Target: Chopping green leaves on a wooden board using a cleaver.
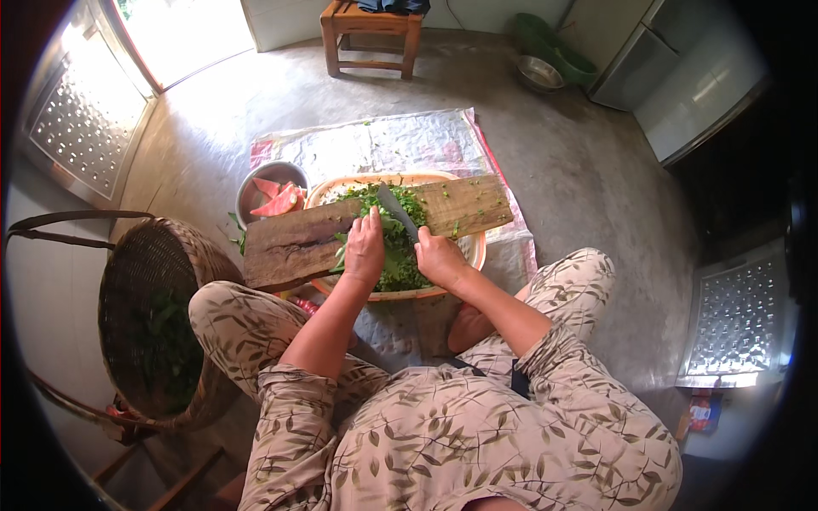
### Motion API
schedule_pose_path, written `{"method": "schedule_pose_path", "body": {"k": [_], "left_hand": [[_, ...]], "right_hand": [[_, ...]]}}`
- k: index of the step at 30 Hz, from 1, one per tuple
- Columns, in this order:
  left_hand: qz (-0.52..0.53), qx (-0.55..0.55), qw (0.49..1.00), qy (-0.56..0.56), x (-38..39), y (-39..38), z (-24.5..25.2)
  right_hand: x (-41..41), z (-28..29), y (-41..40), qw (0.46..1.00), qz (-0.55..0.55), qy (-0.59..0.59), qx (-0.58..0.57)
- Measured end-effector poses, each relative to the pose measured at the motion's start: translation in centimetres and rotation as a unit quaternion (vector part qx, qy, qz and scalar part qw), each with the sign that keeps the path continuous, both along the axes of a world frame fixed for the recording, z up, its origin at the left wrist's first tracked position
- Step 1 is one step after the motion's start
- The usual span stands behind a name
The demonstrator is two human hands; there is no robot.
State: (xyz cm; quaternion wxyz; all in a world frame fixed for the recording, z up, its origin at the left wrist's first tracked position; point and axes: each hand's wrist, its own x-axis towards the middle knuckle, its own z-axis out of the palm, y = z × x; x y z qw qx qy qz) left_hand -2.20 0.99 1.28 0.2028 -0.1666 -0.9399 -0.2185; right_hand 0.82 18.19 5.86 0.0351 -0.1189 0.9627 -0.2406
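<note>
My right hand (441, 257) grips the handle of a dark-bladed knife (397, 209), its blade slanting up and left over the greens. With my left hand (365, 248) I press a bunch of leafy greens (340, 253) against a wooden board (297, 243), fingers close to the blade. The board lies across an orange-rimmed basin (480, 250), and its right half carries scattered green bits. Chopped greens (402, 278) fill the part of the basin nearest me. How my left fingers close around the stems is partly hidden.
A metal bowl (241, 203) with watermelon pieces (278, 198) stands left of the basin on a plastic sheet (441, 137). Beside my left knee, a wicker basket (211, 255) holds leafy greens. A wooden stool (370, 24), metal basin (540, 73) and green tub (543, 38) stand farther off.
</note>
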Motion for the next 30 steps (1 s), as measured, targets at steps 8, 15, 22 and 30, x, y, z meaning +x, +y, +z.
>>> {"method": "schedule_pose_path", "body": {"k": [8,15,22,30], "left_hand": [[0.000,-0.027,1.000,0.013,0.1,-0.1,-1.5],[0.008,-0.063,0.998,-0.027,0.1,0.3,-2.1],[0.001,-0.071,0.997,-0.024,0.2,0.0,-1.8],[0.005,-0.109,0.992,-0.057,1.1,0.9,-2.3]], "right_hand": [[0.9,5.0,-0.3,1.000,0.014,0.003,0.001],[1.0,4.8,-0.7,0.997,0.031,-0.042,0.065],[-0.9,3.9,-2.9,0.992,0.047,-0.067,0.101],[-2.6,0.3,-1.3,0.998,-0.001,-0.034,0.044]]}}
